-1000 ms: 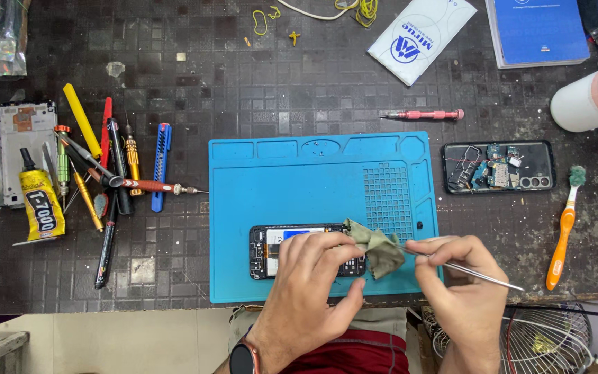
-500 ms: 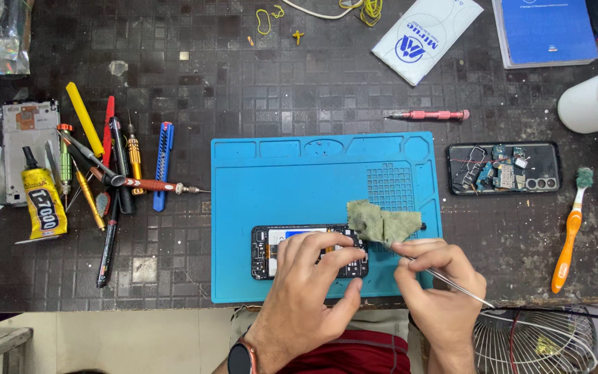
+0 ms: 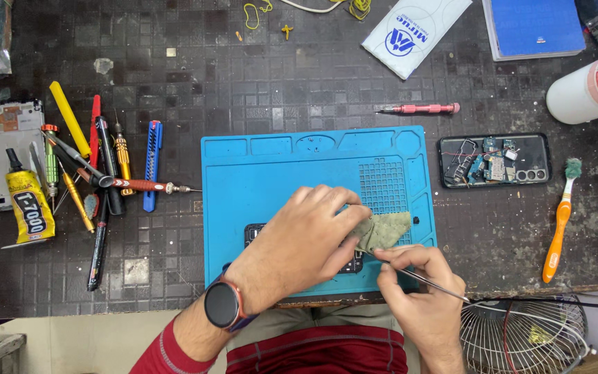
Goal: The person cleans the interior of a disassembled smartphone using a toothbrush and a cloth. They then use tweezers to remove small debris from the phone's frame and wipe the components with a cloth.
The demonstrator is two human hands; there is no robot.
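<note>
Left hand (image 3: pixel 306 235) lies over a dark phone (image 3: pixel 252 234) on the blue mat (image 3: pixel 278 166), fingers pinching a greenish cloth (image 3: pixel 385 230) at the phone's right end. Right hand (image 3: pixel 420 291) grips thin metal tweezers (image 3: pixel 437 285), tip at the cloth's lower edge. Mat sits mid-bench (image 3: pixel 243 83); loose tools (image 3: pixel 98 173) well apart to the left.

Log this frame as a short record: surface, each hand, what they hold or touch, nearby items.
surface: blue mat on dark tiled table
left hand: lies over phone, fingers on green cloth
right hand: holds tweezers, tips by cloth
phone: mostly hidden under left hand
left of mat: screwdrivers, glue tube
right of mat: opened phone, orange toothbrush, pink screwdriver
</note>
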